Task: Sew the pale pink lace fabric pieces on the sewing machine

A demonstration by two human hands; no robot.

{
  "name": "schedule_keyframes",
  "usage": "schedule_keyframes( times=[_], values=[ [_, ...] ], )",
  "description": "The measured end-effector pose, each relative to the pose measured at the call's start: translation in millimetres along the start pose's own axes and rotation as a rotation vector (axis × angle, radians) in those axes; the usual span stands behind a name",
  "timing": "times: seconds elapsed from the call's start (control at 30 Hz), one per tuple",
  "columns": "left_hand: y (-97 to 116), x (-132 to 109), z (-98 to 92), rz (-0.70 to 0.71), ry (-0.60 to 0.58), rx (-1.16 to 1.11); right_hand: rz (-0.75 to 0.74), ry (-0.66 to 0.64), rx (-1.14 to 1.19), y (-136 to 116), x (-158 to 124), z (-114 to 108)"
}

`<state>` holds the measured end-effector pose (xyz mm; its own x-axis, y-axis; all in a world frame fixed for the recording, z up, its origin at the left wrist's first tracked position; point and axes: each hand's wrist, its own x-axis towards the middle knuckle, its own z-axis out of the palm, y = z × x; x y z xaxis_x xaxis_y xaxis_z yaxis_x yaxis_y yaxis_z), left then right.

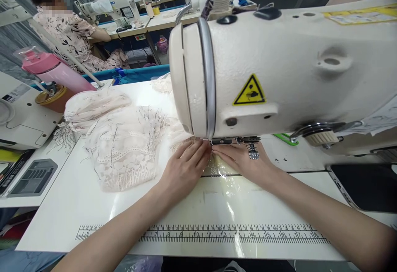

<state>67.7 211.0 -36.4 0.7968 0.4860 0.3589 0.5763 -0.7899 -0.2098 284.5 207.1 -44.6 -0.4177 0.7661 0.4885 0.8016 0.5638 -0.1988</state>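
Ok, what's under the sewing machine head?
Under the sewing machine head, the left hand and right hand have their fingertips close together, with pale lacy cloth beside the left. Whatever lies directly beneath their fingers is covered.

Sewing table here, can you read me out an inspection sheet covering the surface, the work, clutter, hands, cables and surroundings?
Surface: white tabletop, ruler scale along the front edge.
Job's things: pale lace fabric with dark threads, bunched left of the sewing machine; stitching point hidden.
Clutter: dark phone at right; pink bottle and brown tub at back left.
Hands: left hand and right hand close together beneath the machine's head; grip unclear.
Cables: nothing seen on the tabletop; a ribbed metal tube behind the machine's head.
Surroundings: a seated person and another sewing machine beyond, at left.
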Motion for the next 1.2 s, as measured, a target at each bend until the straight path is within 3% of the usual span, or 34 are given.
schedule_keyframes(
  times=[0.23,0.63,0.97,1.2],
  values=[
    [1.5,-0.1,0.5,-0.058,0.013,-0.025,-0.028,-0.017,-0.068,-2.9,-14.1,8.1],
    [1.2,2.8,1.8,-0.107,0.024,0.004,0.027,-0.037,-0.167,-15.9,-15.1,10.4],
    [1.6,3.9,0.7,-0.188,-0.017,-0.053,0.049,0.026,-0.200,-15.1,-16.7,17.5],
    [2.7,3.8,0.1,-0.216,-0.053,-0.015,0.109,0.019,-0.028,-1.2,-10.2,16.3]
  ],
)
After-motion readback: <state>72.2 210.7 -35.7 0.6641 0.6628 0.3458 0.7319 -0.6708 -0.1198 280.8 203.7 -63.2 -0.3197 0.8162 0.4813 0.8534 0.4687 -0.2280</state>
